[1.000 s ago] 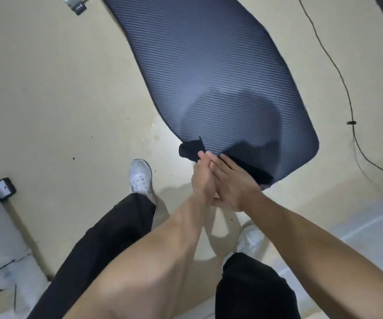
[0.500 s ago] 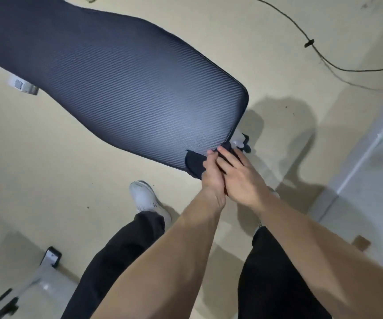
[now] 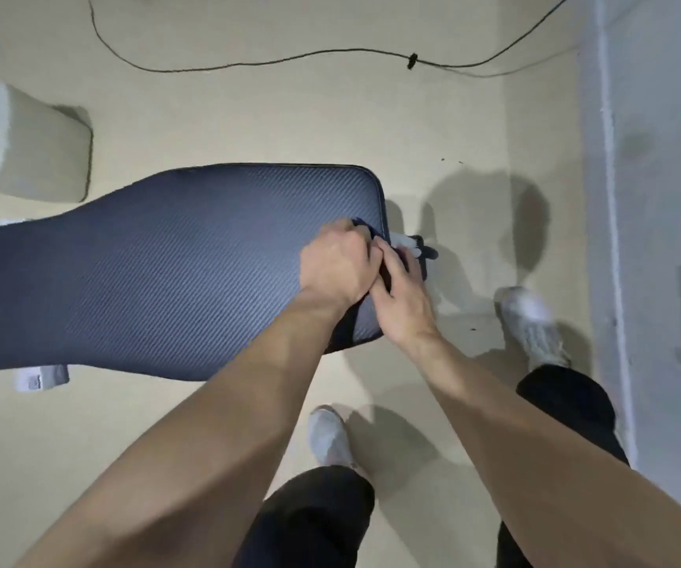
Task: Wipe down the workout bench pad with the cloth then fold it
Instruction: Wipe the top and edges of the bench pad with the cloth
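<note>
The dark blue ribbed bench pad (image 3: 158,272) stretches from the left edge to the middle of the view. At its right end both hands meet on a small dark cloth (image 3: 365,230), of which only a thin edge shows between the fingers. My left hand (image 3: 336,264) is a closed fist on the cloth, resting on the pad. My right hand (image 3: 402,297) lies just to its right at the pad's end, fingers curled onto the same cloth.
A black cable (image 3: 273,61) snakes across the beige floor at the top. A pale block (image 3: 23,145) stands at the left. A white wall base (image 3: 613,239) runs down the right. Bench frame parts (image 3: 418,246) poke out past the pad's end. My white shoes (image 3: 330,436) stand below.
The view has swung round, so the pad now runs left to right. Both hands stay together on the cloth and have shifted from the pad's corner onto its end surface.
</note>
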The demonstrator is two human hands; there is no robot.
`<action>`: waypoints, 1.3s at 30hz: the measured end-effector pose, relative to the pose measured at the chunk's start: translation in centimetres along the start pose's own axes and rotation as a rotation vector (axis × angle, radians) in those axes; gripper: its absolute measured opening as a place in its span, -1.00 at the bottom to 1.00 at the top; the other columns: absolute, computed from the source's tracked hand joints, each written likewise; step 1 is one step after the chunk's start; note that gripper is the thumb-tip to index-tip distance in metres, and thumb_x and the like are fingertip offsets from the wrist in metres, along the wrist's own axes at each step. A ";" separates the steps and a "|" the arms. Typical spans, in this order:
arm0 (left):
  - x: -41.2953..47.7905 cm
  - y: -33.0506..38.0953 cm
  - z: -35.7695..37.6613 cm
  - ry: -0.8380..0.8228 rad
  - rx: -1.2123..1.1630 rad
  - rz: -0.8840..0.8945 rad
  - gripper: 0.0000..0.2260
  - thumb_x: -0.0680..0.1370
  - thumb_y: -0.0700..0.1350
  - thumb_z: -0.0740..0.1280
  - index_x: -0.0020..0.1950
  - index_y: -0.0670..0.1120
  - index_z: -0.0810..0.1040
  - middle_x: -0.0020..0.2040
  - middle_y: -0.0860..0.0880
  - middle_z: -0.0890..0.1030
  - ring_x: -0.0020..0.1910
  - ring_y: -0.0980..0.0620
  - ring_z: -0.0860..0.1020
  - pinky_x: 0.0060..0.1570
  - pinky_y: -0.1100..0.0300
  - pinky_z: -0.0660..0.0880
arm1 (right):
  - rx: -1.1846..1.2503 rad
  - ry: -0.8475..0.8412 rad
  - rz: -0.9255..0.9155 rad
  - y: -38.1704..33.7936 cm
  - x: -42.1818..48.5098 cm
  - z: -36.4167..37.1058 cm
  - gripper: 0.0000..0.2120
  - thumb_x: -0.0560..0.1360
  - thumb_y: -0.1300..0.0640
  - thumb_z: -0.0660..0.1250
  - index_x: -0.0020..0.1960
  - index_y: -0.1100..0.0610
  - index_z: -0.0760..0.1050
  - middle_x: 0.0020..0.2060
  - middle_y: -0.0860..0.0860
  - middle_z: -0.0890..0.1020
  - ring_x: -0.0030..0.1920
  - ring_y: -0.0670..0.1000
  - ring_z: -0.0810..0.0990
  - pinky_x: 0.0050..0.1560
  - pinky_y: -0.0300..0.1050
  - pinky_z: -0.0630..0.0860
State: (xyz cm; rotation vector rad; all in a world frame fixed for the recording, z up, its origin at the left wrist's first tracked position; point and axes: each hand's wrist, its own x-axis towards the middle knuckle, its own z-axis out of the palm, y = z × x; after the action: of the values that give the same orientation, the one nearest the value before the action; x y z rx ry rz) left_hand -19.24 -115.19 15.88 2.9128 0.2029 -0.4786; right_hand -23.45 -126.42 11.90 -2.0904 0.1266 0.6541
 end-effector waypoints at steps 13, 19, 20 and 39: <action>6.5 1.3 4.0 0.261 -0.001 0.346 -0.74 0.52 0.01 0.18 -0.04 -0.07 0.61 0.01 -0.08 0.55 -0.05 -0.12 0.52 -0.13 0.09 0.40 | 0.716 0.472 0.222 6.3 -7.2 7.4 -0.78 0.62 0.07 0.25 -0.19 -0.07 0.55 -0.36 -0.21 0.56 -0.25 -0.09 0.50 -0.10 -0.10 0.44; 8.7 0.8 3.9 0.411 -0.421 0.044 -0.81 0.49 -0.04 0.25 -0.11 -0.06 0.63 -0.13 0.04 0.63 -0.13 0.05 0.55 -0.05 0.18 0.49 | 0.815 0.221 0.071 6.5 -0.2 4.4 -0.66 0.59 0.20 0.12 -0.22 -0.12 0.52 -0.36 -0.30 0.55 -0.25 -0.16 0.47 -0.18 -0.21 0.37; 8.7 0.6 3.7 0.380 -0.559 0.004 -0.83 0.47 -0.05 0.28 -0.13 -0.08 0.64 -0.23 0.08 0.62 -0.20 0.08 0.55 -0.10 0.19 0.51 | 0.808 0.144 0.015 6.7 1.3 3.8 -0.67 0.60 0.20 0.10 -0.16 -0.09 0.55 -0.32 -0.28 0.58 -0.21 -0.14 0.50 -0.15 -0.19 0.40; 8.3 0.9 4.0 0.383 -0.944 -0.012 -0.71 0.56 -0.01 0.27 -0.35 -0.05 0.45 -0.40 0.04 0.38 -0.46 0.13 0.32 -0.39 0.28 0.32 | 0.716 0.115 -0.419 5.1 13.9 3.0 -0.51 0.49 -0.28 0.16 0.34 -0.17 0.55 0.21 -0.19 0.66 0.26 -0.08 0.60 0.33 0.06 0.51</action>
State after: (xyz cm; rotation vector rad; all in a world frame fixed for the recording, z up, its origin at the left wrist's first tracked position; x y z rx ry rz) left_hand -12.48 -116.04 9.53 2.0326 0.3730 0.1672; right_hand -14.49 -124.84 -0.11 -1.3947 -0.0169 0.1839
